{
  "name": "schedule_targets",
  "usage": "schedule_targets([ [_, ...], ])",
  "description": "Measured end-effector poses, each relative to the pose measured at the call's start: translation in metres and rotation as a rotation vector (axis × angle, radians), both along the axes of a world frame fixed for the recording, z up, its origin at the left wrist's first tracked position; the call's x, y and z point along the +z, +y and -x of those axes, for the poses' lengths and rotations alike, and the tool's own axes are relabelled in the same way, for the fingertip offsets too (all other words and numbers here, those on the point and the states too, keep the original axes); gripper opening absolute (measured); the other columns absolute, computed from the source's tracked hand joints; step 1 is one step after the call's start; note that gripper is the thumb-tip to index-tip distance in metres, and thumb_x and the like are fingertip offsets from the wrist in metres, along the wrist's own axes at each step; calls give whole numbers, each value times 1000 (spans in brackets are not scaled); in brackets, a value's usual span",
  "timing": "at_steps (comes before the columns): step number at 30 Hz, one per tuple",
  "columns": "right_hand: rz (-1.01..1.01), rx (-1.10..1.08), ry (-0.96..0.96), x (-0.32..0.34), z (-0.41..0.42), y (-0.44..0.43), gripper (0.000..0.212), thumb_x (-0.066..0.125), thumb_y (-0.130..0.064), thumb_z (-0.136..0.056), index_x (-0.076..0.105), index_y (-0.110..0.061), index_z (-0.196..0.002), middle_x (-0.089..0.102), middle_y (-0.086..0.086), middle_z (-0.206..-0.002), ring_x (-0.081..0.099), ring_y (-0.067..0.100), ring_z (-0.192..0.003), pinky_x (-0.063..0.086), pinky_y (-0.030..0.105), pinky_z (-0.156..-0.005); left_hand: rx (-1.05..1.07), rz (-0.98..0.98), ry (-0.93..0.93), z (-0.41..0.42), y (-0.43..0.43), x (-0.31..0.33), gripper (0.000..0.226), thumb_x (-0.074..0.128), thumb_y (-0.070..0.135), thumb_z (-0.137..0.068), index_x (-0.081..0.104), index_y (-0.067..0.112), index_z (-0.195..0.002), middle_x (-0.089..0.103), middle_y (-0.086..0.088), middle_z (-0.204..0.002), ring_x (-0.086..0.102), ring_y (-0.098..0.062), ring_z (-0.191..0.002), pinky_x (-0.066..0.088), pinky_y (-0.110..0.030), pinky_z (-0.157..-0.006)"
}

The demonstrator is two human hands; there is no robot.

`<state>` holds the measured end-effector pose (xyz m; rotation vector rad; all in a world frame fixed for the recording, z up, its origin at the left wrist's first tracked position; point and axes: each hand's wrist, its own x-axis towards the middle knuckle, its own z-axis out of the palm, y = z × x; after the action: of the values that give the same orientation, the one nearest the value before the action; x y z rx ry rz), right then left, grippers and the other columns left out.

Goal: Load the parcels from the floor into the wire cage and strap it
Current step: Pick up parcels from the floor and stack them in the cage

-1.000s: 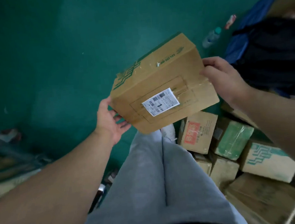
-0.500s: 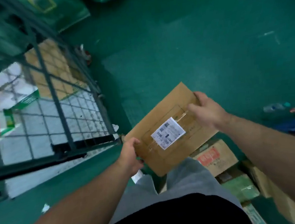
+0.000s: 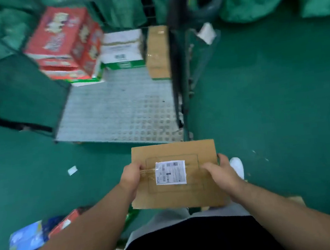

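Two hands on one cardboard parcel (image 3: 172,150): left hand (image 3: 132,178) gripped its left edge, right hand (image 3: 222,172) its right edge, fingers (image 3: 138,167) curled onto the top face either side of the white label (image 3: 170,172). Parcel was held flat above the green floor (image 3: 268,105), near the open front of the wire cage (image 3: 119,109), not inside it. Along the cage's back wall sat red boxes (image 3: 63,42), a white box (image 3: 122,46) and a brown box (image 3: 157,51). One white shoe (image 3: 237,166) showed just beside the right hand.

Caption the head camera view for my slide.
Left hand and right hand hold a labelled cardboard parcel in front of the partly loaded wire cage.
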<state>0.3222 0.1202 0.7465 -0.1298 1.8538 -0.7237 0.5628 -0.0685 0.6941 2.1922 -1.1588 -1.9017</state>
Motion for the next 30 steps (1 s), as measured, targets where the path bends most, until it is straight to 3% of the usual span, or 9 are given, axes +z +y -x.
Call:
schedule_targets([
  [3, 31, 126, 22, 28, -58, -41, 100, 68, -37, -89, -2, -43, -161, 64, -7, -119, 65, 16, -96, 50, 33, -90, 77, 107, -30, -60, -23, 61, 30, 58, 33, -64, 54, 17, -88, 53, -8, -84, 49, -25, -76, 41, -36, -69],
  [7, 57, 189, -32, 44, -106, -96, 106, 73, -43, -71, 6, -69, -149, 71, -17, -116, 71, 16, -95, 60, 44, -86, 154, 202, 13, -118, -55, 94, 21, 57, 23, -79, 57, 18, -100, 61, -4, -88, 55, -25, -78, 44, -34, -69],
  [10, 45, 251, -4, 61, -123, -145, 81, 65, -31, -93, 15, -56, -151, 65, -13, -113, 64, 12, -90, 58, 36, -64, 196, 211, 79, -154, -74, 102, 51, 56, 34, -66, 63, 25, -117, 72, -7, -111, 67, -31, -100, 54, -46, -95],
  [13, 27, 447, 155, 70, -127, -198, 88, 66, -40, -91, 5, -56, -153, 65, -1, -121, 67, 20, -84, 63, 45, -65, 333, 178, 78, -184, -90, 105, 72, 62, 40, -68, 57, 18, -136, 68, -7, -120, 65, -27, -98, 52, -37, -87],
  [17, -97, 633, 134, 70, -120, -263, 107, 75, -64, -74, -2, -63, -150, 67, 16, -122, 74, 39, -73, 61, 63, -75, 394, 259, 124, -207, -131, 110, 28, 60, 33, -80, 74, 16, -97, 71, 2, -96, 59, -18, -77, 41, -30, -70],
  [19, -92, 631, 84, 68, -119, -297, 96, 73, -70, -79, 15, -49, -153, 57, 15, -139, 77, 40, -79, 62, 59, -78, 463, 258, 289, -220, -164, 105, 37, 59, 32, -85, 78, 13, -110, 77, 8, -108, 65, -18, -91, 43, -31, -78],
  [22, -29, 643, 101, 60, -122, -351, 65, 63, -63, -90, 39, -27, -140, 62, 13, -128, 77, 36, -73, 64, 48, -68, 522, 227, 381, -229, -223, 108, 56, 69, 46, -71, 76, 19, -120, 76, 8, -116, 64, -17, -93, 41, -31, -72],
  [26, -6, 676, 112, 55, -129, -434, 52, 60, -54, -95, 43, -23, -134, 70, 24, -105, 75, 38, -66, 63, 47, -66, 565, 347, 208, -224, -303, 114, 20, 62, 27, -94, 78, 27, -105, 76, 8, -109, 68, -14, -99, 52, -31, -86],
  [30, 27, 680, 94, 66, -125, -501, 46, 62, -52, -94, 47, -25, -127, 75, 22, -93, 77, 37, -73, 64, 45, -69, 525, 414, 43, -229, -380, 115, 12, 68, 31, -93, 71, 24, -102, 70, 4, -107, 63, -13, -94, 50, -27, -76],
])
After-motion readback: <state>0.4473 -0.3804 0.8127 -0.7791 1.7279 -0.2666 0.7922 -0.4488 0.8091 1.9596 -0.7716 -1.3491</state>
